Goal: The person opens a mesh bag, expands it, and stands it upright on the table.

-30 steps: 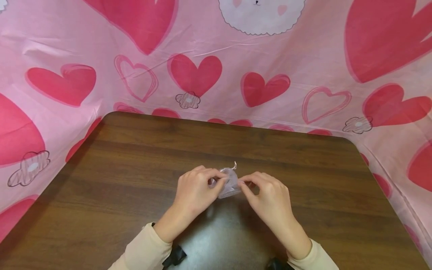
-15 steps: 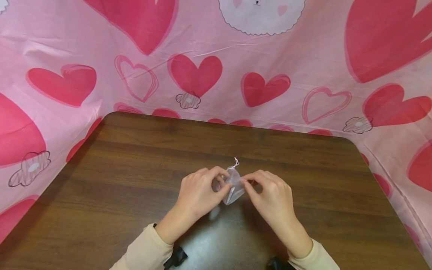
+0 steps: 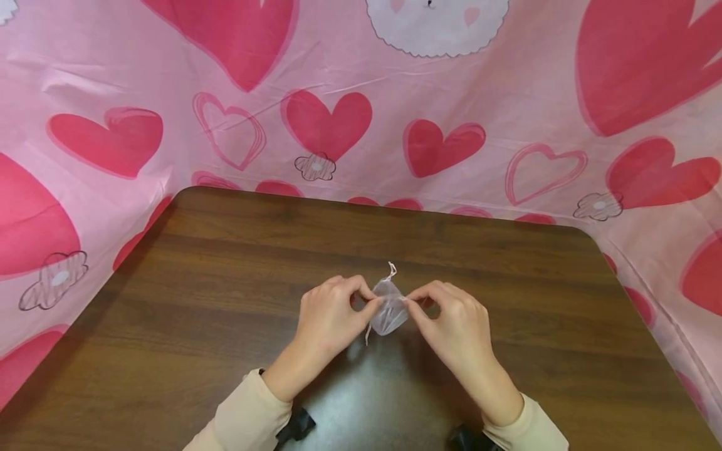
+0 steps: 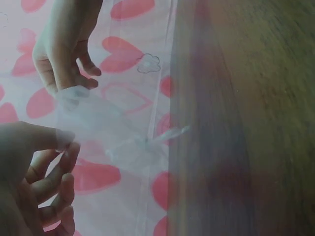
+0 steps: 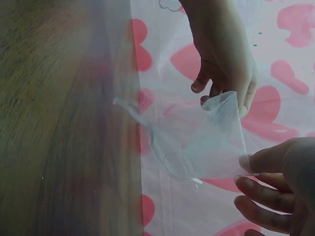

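Note:
A small sheer white drawstring pouch (image 3: 388, 310) is stretched between both hands above the brown table. My left hand (image 3: 329, 319) pinches its left side between thumb and index finger. On the opposite side, my right hand (image 3: 458, 321) pinches the pouch the same way. The right wrist view shows the mesh pouch (image 5: 206, 135) spread flat, a corner in each hand's fingertips. Its gathered neck and cord (image 5: 130, 110) point away from the hands. One cord loop (image 3: 392, 270) sticks up at the far end, and another cord end (image 3: 368, 335) hangs beside the left thumb.
The dark wood-grain table (image 3: 225, 263) has rounded far corners. A pink heart-print cloth (image 3: 372, 69) stands behind it and along both sides. Black wrist gear (image 3: 296, 428) shows at the left sleeve.
The pouch has been turned and spread between the fingers. My left fingers have shifted their pinch on its edge, and a cord end has come into sight at the left.

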Motion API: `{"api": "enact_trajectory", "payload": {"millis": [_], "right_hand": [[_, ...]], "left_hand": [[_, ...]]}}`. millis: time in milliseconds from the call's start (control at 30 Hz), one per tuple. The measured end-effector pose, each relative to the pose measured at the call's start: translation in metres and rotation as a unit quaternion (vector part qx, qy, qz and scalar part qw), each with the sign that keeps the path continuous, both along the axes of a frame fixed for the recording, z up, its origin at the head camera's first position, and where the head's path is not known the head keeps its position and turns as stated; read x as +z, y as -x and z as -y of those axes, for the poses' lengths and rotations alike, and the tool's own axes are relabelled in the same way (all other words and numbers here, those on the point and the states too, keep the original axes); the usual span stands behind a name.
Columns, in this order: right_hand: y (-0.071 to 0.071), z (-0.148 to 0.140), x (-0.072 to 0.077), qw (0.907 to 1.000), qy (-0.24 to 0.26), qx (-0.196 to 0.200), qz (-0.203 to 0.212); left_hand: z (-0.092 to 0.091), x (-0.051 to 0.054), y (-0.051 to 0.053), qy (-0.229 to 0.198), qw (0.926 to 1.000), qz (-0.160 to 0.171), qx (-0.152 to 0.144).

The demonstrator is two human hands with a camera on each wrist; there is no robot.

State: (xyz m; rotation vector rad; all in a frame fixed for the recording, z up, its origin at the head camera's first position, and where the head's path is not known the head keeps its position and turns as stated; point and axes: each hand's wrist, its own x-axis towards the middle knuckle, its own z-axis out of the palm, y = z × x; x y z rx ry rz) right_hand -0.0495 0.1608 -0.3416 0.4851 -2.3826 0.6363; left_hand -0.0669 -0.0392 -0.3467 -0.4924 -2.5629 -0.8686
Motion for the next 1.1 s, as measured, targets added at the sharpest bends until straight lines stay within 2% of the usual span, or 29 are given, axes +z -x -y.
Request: {"api": "enact_trajectory", "payload": {"millis": [267,400,600,700,900,1100], "right_hand": [[0.002,-0.0026,-0.0024,0.9999,0.001,-0.012,0.007],[0.0024,-0.0026,-0.0024,0.9999,-0.001,-0.013,0.007],[0.0024,-0.003,-0.0019,0.9999,-0.004,-0.01,0.001],[0.0037,-0.003,-0.0009,1.0,-0.005,-0.003,-0.005],[0.0057,-0.0039,0.0003,0.9999,-0.013,0.001,-0.005],[0.0038,-0.0027,-0.0022,0.9999,-0.008,0.011,-0.006]], "left_hand": [[-0.0015,-0.0016,0.0026,0.026,0.9995,0.017,0.002],[-0.003,-0.0033,0.0028,0.029,0.9996,0.002,0.002],[-0.0034,-0.0049,0.0009,0.027,0.9988,-0.034,-0.021],[-0.0022,-0.0047,0.0011,0.03,0.9985,-0.043,-0.014],[-0.0005,-0.004,0.0024,0.031,0.9991,-0.027,0.002],[-0.0017,-0.0048,0.0024,0.033,0.9993,-0.016,-0.007]]}}
